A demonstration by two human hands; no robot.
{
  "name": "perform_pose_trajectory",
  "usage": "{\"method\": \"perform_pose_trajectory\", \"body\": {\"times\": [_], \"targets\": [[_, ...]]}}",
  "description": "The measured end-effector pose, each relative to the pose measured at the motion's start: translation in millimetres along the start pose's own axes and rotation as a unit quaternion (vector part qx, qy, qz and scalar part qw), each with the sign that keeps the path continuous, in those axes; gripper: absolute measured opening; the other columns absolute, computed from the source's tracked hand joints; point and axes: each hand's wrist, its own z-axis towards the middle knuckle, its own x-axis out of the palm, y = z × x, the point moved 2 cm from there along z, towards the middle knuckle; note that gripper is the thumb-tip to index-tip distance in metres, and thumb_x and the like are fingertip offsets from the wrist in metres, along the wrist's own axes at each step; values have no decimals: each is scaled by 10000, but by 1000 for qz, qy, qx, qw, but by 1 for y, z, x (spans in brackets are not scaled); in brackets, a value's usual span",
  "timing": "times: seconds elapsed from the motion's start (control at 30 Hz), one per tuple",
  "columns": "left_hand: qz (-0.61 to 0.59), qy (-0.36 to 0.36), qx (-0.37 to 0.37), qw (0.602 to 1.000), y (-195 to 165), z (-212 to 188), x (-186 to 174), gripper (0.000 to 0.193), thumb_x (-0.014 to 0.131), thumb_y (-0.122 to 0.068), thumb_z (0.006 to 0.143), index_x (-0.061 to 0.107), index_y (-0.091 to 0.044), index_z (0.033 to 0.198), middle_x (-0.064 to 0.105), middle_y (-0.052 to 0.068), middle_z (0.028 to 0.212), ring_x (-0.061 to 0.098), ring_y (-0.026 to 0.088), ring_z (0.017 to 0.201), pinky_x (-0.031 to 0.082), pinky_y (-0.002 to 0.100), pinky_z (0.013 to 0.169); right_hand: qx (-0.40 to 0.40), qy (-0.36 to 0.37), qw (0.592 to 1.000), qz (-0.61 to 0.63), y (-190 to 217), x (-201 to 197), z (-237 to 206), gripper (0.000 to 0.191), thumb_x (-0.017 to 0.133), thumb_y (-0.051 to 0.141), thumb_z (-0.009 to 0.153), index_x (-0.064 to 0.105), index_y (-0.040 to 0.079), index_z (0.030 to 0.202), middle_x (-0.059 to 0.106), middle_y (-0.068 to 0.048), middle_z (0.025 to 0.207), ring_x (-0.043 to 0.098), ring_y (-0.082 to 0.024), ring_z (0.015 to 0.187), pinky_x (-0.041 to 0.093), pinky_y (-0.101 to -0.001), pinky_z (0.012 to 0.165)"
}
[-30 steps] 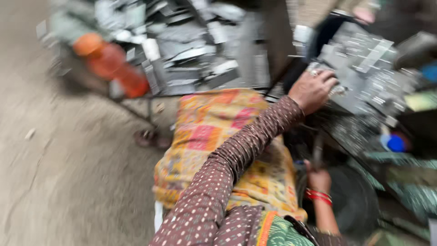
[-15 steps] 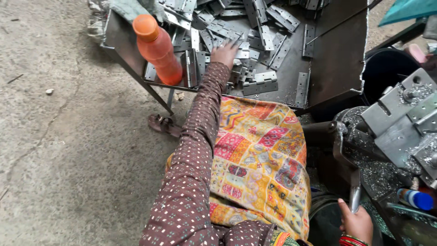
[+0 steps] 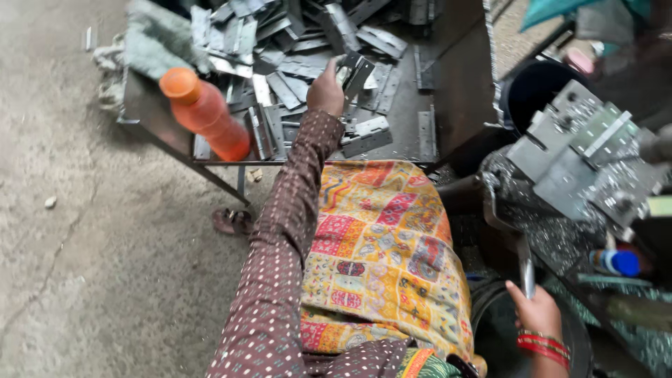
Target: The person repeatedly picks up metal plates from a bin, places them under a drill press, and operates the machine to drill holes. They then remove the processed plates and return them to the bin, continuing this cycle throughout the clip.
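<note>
Two hands show. The left hand [image 3: 327,87] is stretched out over a dark metal tabletop [image 3: 458,105] and is closed on one bent metal bracket [image 3: 358,73], lifted just clear of the heap. The bracket's long axis runs up and away from the fingers, tilted toward the right, with its free end pointing to the far right corner of the tabletop.

The right hand [image 3: 535,308] is low and well apart from the left, its fingers wrapped round one steel lever handle [image 3: 526,269] that stands nearly upright out of the fist. There are two red bangles [image 3: 544,344] on that wrist.

Around and beyond the left hand lies a loose pile of flat grey plates [image 3: 301,42], too many and too overlapped to count; several more lie singly just right of the hand. One orange bottle [image 3: 206,115] stands tilted to the left of the hand, near the tabletop's front edge, cap on. One grey-green cloth [image 3: 150,42] is bunched beyond the bottle.

Above the right hand sits one grey press [image 3: 581,164] with metal chips strewn around its base. One black bucket [image 3: 535,91] stands beyond it; what it holds cannot be made out. One patterned yellow cloth [image 3: 385,252] lies between the hands.
</note>
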Motion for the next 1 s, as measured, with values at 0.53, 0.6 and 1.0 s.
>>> {"method": "perform_pose_trajectory", "body": {"times": [0.53,0.6,1.0], "targets": [[-286,120,37,950,-153,-87,142,469,846,-192,796,641,-74,1201,751,67,947,700,152,839,549,295,778,-54,-8,998,-40,8,1,-8,500,696,506,866,633,11,831,662,-140,600,669,-277,471,523,-416,508],[-207,86,51,973,-156,-95,132,485,869,-232,791,644,-101,1200,741,65,916,691,176,817,528,301,763,-57,-3,997,-46,8,1,-8,497,681,508,880,633,14,854,664,-151,599,674,-283,476,533,-423,514],[226,70,447,863,-251,-186,171,812,468,-695,865,596,-39,1325,518,246,1467,446,404,1363,275,618,1106,-84,-40,992,-83,-4,8,0,533,674,552,869,689,22,920,717,-229,818,703,-430,825,537,-496,738]]}}
